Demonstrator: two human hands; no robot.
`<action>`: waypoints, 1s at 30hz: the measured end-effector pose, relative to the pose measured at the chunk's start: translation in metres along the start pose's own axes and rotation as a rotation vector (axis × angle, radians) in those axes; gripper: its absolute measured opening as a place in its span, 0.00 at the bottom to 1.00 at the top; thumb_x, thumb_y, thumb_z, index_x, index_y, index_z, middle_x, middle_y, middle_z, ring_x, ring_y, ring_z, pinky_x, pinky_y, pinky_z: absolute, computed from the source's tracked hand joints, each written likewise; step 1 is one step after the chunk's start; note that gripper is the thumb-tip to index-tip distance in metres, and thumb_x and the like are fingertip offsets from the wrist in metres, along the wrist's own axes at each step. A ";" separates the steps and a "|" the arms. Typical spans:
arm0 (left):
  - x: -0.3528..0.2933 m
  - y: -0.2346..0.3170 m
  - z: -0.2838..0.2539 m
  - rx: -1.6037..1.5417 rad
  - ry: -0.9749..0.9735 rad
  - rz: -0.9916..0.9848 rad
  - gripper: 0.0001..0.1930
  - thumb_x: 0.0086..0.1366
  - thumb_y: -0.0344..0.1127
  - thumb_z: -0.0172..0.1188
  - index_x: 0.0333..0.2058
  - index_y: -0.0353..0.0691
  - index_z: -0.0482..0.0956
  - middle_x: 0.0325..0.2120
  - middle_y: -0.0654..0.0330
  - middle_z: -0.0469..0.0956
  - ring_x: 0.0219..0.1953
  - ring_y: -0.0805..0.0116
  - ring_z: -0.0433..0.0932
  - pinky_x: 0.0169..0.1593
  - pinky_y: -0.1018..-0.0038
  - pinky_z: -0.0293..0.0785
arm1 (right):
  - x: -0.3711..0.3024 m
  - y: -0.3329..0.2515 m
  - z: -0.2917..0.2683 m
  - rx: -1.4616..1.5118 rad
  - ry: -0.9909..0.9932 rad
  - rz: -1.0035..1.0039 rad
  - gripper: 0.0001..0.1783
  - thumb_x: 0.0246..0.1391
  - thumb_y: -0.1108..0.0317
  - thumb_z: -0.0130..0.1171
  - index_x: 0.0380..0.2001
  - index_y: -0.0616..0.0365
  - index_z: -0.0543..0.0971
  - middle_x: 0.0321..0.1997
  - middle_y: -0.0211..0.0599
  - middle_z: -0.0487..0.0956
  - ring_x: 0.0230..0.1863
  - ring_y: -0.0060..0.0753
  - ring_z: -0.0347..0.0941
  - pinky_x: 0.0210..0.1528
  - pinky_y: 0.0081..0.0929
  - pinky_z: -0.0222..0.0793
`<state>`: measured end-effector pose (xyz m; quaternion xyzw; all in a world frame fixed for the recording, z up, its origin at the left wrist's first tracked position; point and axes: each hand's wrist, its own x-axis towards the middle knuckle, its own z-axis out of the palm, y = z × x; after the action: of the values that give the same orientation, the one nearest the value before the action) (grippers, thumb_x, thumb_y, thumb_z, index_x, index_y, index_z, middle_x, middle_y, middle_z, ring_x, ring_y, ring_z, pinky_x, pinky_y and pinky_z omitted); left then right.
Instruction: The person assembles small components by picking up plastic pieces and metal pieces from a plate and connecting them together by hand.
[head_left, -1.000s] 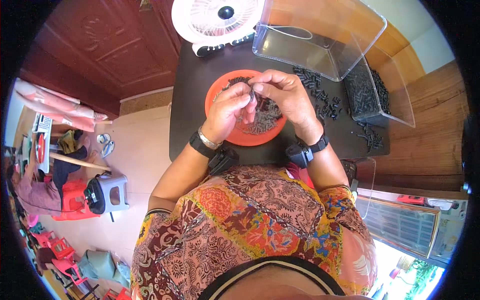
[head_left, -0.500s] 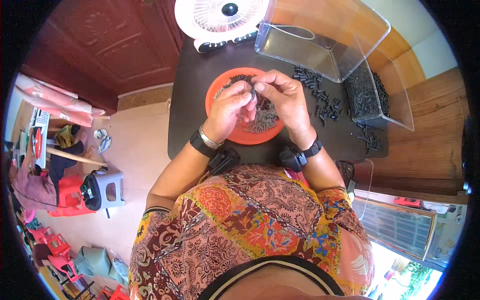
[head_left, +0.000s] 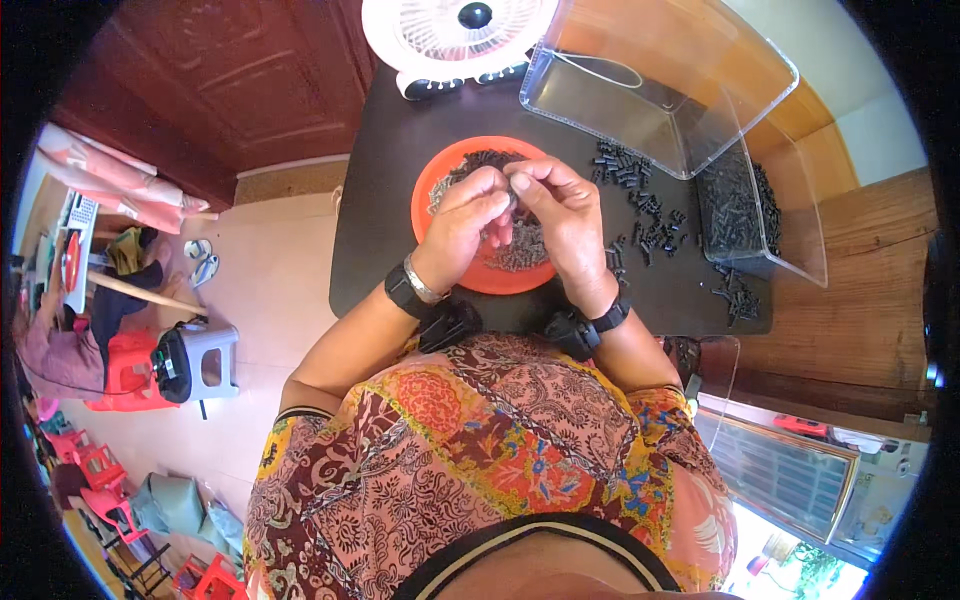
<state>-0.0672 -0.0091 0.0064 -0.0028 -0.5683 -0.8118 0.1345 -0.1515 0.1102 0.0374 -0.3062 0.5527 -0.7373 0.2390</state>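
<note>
My left hand [head_left: 461,225] and my right hand [head_left: 566,215] meet above an orange bowl [head_left: 425,195]. Thumbs and fingertips are pinched together around a small dark piece [head_left: 514,197], mostly covered by the fingers. Many small grey pieces [head_left: 518,252], too small to identify, lie in the bowl, with darker ones toward its far side. Right of the bowl, short black cylindrical pieces [head_left: 655,232] are scattered over the dark table [head_left: 375,240].
A white fan [head_left: 510,28] stands at the table's far edge. Beside it is a clear plastic box [head_left: 600,112]; another clear container [head_left: 735,215] at the right holds black pieces. Stools [head_left: 213,370] stand on the floor to the left, where another person [head_left: 65,355] is partly visible.
My fingertips have drawn closer together around the small piece, which shows less now. The whole view has shifted slightly; the bowl and the containers stay in place.
</note>
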 end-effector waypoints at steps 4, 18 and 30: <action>0.003 0.007 -0.001 -0.111 0.070 -0.046 0.09 0.66 0.39 0.48 0.33 0.40 0.70 0.25 0.66 0.71 0.24 0.77 0.71 0.30 0.81 0.67 | -0.003 0.006 -0.001 -0.058 -0.044 -0.075 0.11 0.54 0.78 0.58 0.42 0.64 0.77 0.34 0.33 0.77 0.30 0.21 0.75 0.30 0.20 0.74; 0.002 0.002 -0.010 -0.202 -0.033 -0.081 0.06 0.65 0.37 0.51 0.32 0.42 0.68 0.31 0.68 0.69 0.34 0.78 0.69 0.39 0.79 0.66 | 0.000 -0.006 -0.002 -0.706 0.022 -0.406 0.18 0.34 0.73 0.69 0.35 0.57 0.80 0.33 0.36 0.79 0.38 0.41 0.76 0.43 0.32 0.71; -0.001 0.002 -0.007 -0.294 0.021 -0.002 0.06 0.63 0.35 0.50 0.31 0.39 0.69 0.28 0.67 0.68 0.32 0.77 0.68 0.36 0.76 0.69 | 0.001 0.000 0.002 -0.705 0.021 -0.519 0.19 0.34 0.73 0.71 0.36 0.58 0.79 0.35 0.37 0.79 0.39 0.42 0.76 0.44 0.33 0.71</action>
<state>-0.0645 -0.0159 0.0060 -0.0134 -0.4416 -0.8864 0.1379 -0.1507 0.1087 0.0379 -0.4902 0.6779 -0.5422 -0.0791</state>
